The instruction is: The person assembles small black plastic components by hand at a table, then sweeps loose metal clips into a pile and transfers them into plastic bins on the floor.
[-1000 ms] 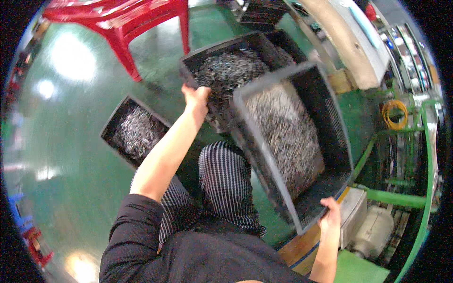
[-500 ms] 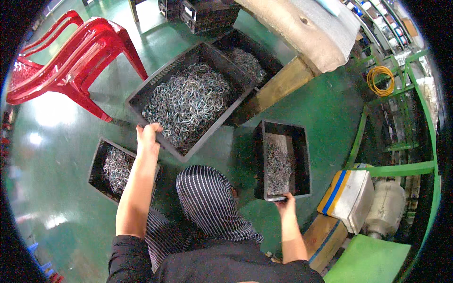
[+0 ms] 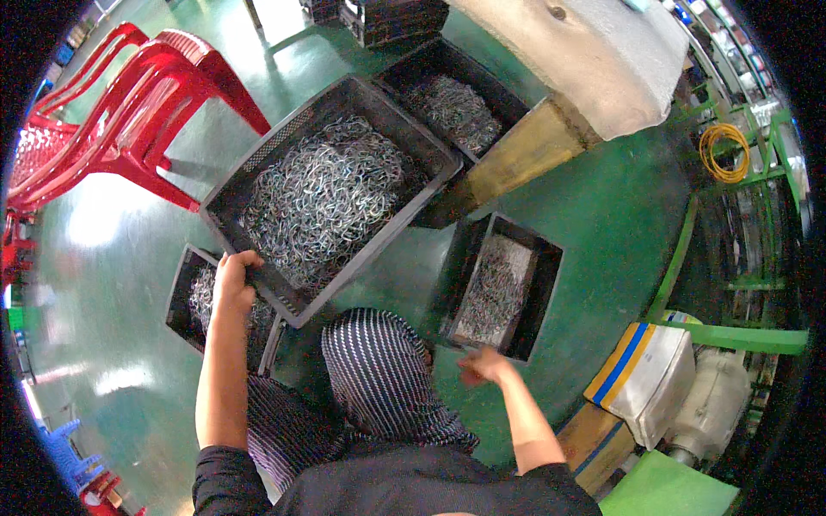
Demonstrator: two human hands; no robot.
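In front of me a big black plastic crate (image 3: 225, 176) is tilted and heaped with small curved metal pieces (image 3: 323, 202) that look like hooks. My left hand (image 3: 234, 279) is closed on its near left rim, fingers over the edge. To the right, a smaller black crate (image 3: 549, 288) lies on the floor with finer metal pieces (image 3: 495, 292) and a pale patch inside. My right hand (image 3: 489, 368) is just at its near edge; its fingers are blurred, and I cannot tell whether they touch it. Under my left arm sits another small black crate (image 3: 182, 318) of metal pieces.
Behind the big crate, another black crate (image 3: 508, 90) adjoins a wooden table leg (image 3: 525, 159). Red plastic chairs (image 3: 129, 112) stand at left. At right are a white box with blue and yellow stripes (image 3: 658, 374), a wooden block (image 3: 594, 439) and a green frame (image 3: 740, 337).
The big crate has shifted left and toward me with my left hand on its rim. The right-hand crate has turned at an angle, and my right hand has moved left along its near edge.
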